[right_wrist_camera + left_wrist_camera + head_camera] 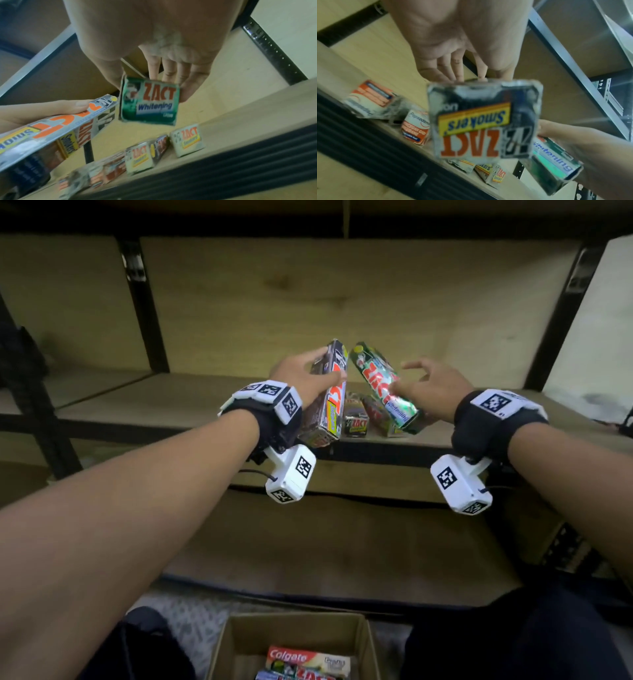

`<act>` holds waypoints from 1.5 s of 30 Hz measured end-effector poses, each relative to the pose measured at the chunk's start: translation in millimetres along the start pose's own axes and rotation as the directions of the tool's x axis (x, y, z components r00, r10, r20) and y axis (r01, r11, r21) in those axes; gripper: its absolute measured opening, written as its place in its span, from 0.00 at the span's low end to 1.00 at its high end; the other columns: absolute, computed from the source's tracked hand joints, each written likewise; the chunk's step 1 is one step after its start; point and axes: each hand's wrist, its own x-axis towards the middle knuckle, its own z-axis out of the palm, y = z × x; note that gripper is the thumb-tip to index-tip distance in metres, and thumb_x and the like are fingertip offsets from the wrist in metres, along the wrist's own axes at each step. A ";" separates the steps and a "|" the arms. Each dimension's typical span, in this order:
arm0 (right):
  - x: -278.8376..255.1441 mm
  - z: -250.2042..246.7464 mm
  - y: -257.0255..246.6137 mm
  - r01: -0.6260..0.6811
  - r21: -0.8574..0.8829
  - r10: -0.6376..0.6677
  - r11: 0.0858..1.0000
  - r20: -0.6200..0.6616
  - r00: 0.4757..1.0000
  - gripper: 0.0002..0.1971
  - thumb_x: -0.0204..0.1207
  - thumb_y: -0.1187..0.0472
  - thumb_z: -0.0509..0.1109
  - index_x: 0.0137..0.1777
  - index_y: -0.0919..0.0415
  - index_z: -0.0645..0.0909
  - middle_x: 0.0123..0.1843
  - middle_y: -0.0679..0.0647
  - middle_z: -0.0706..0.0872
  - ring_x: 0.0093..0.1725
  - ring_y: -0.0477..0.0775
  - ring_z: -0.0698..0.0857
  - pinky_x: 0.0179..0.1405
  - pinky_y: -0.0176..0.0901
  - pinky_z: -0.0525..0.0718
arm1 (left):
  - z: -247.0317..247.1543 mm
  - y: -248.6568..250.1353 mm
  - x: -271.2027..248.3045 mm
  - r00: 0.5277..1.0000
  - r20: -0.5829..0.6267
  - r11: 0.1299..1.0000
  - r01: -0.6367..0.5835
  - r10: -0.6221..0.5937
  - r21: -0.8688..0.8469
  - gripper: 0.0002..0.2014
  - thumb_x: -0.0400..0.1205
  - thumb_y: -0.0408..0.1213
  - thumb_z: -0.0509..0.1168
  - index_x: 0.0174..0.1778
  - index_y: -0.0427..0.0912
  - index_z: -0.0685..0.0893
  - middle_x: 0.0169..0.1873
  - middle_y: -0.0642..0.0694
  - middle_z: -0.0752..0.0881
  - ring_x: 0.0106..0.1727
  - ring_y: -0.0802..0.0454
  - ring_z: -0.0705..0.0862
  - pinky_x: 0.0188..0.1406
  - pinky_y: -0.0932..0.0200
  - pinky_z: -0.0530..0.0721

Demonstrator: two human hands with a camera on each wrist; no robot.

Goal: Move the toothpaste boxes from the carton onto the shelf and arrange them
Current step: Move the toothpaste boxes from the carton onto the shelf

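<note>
The left hand (301,378) grips a silver-black Zact Smokers carton (325,402); the right hand (435,392) pinches a green Zact Whitening carton (383,385). Placing step: each likely needs lowering beside the shelved boxes (356,422) at twelve o'clock.

Open shelf board to either side of you

Small Zact toothpaste boxes (356,422) crowd the wooden shelf's (171,402) near edge, centre; black metal uprights (144,302) bound the bay.
</note>
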 end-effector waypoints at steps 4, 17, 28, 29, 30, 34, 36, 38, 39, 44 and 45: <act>29.7 -10.7 24.8 -0.018 -0.135 0.007 0.991 -0.082 0.997 0.23 0.72 0.49 0.73 0.68 0.35 0.77 0.56 0.52 0.89 0.47 0.56 0.89 0.48 0.52 0.90 | 24.1 -12.4 37.5 1.000 0.002 0.995 -0.001 0.001 0.098 0.29 0.74 0.62 0.72 0.72 0.64 0.79 0.68 0.50 0.84 0.62 0.54 0.84 0.55 0.68 0.77; 91.8 1.8 72.2 -0.039 -0.497 0.069 0.867 0.042 0.997 0.16 0.74 0.46 0.71 0.62 0.35 0.84 0.73 0.48 0.81 0.44 0.52 0.87 0.43 0.41 0.88 | 70.0 -44.0 119.1 0.988 0.109 0.950 0.070 -0.108 0.306 0.19 0.73 0.61 0.71 0.56 0.58 0.90 0.46 0.56 0.90 0.47 0.52 0.88 0.56 0.58 0.86; 93.3 12.6 87.1 -0.007 -0.543 0.021 0.840 0.020 1.000 0.15 0.83 0.44 0.62 0.63 0.41 0.86 0.65 0.53 0.86 0.45 0.55 0.83 0.41 0.39 0.75 | 80.1 -43.0 124.0 0.970 0.195 0.872 0.036 -0.149 0.488 0.29 0.77 0.70 0.58 0.63 0.56 0.86 0.59 0.46 0.88 0.57 0.44 0.85 0.61 0.57 0.81; 90.4 11.4 86.5 -0.003 -0.545 0.017 0.838 0.021 1.000 0.14 0.83 0.45 0.61 0.62 0.41 0.86 0.63 0.53 0.88 0.43 0.54 0.84 0.39 0.39 0.76 | 78.5 -41.0 120.6 0.968 0.200 0.869 0.032 -0.149 0.493 0.26 0.79 0.66 0.59 0.62 0.52 0.87 0.58 0.44 0.87 0.55 0.44 0.83 0.56 0.59 0.81; 87.0 9.6 85.9 -0.001 -0.551 0.017 0.834 0.024 1.000 0.14 0.83 0.46 0.61 0.61 0.41 0.86 0.62 0.53 0.88 0.43 0.54 0.84 0.39 0.39 0.76 | 78.4 -41.8 119.3 0.970 0.197 0.871 0.031 -0.145 0.491 0.23 0.80 0.63 0.60 0.55 0.49 0.87 0.53 0.43 0.86 0.49 0.45 0.82 0.48 0.60 0.79; 66.4 -1.7 78.6 0.000 -0.583 0.029 0.812 0.041 0.999 0.13 0.81 0.51 0.61 0.58 0.39 0.86 0.60 0.51 0.88 0.44 0.54 0.84 0.43 0.39 0.79 | 75.7 -39.2 98.0 0.982 0.145 0.899 0.050 -0.125 0.435 0.14 0.82 0.59 0.59 0.43 0.52 0.77 0.42 0.46 0.83 0.41 0.46 0.78 0.45 0.57 0.81; 55.4 -6.5 73.7 0.007 -0.596 0.027 0.803 0.048 0.998 0.14 0.79 0.54 0.61 0.55 0.38 0.86 0.56 0.51 0.88 0.45 0.55 0.85 0.45 0.41 0.84 | 71.7 -35.4 85.3 0.986 0.127 0.917 0.051 -0.110 0.397 0.11 0.81 0.56 0.62 0.42 0.54 0.79 0.43 0.46 0.85 0.41 0.47 0.80 0.51 0.56 0.83; 41.9 -9.3 67.9 0.018 -0.602 0.018 0.798 0.054 0.998 0.13 0.77 0.56 0.61 0.50 0.38 0.85 0.52 0.53 0.87 0.45 0.56 0.85 0.44 0.43 0.85 | 64.1 -29.7 68.6 0.989 0.121 0.923 0.031 -0.083 0.383 0.07 0.80 0.52 0.66 0.44 0.54 0.83 0.44 0.47 0.86 0.43 0.48 0.81 0.52 0.57 0.82; 34.4 -10.7 65.1 0.019 -0.605 0.016 0.796 0.051 0.999 0.11 0.77 0.56 0.62 0.49 0.38 0.84 0.51 0.53 0.86 0.45 0.57 0.86 0.43 0.43 0.85 | 60.5 -28.0 60.7 0.990 0.123 0.928 0.018 -0.068 0.373 0.08 0.80 0.51 0.67 0.46 0.52 0.86 0.45 0.46 0.87 0.45 0.49 0.82 0.53 0.58 0.82; 1.3 -10.0 60.8 -0.019 -0.553 0.045 0.833 0.033 0.998 0.07 0.77 0.56 0.66 0.50 0.41 0.81 0.43 0.48 0.79 0.42 0.55 0.85 0.40 0.42 0.82 | 44.4 -26.1 23.3 0.989 0.143 0.952 -0.004 -0.042 0.306 0.13 0.80 0.46 0.70 0.58 0.47 0.89 0.54 0.52 0.89 0.53 0.54 0.86 0.54 0.63 0.81; -4.6 -7.4 61.5 -0.021 -0.538 0.054 0.843 0.045 0.998 0.07 0.77 0.56 0.67 0.50 0.41 0.81 0.42 0.47 0.79 0.42 0.54 0.84 0.39 0.41 0.80 | 41.8 -27.0 16.4 0.988 0.148 0.953 -0.008 -0.039 0.302 0.13 0.80 0.46 0.70 0.58 0.48 0.88 0.54 0.53 0.89 0.51 0.56 0.85 0.51 0.64 0.79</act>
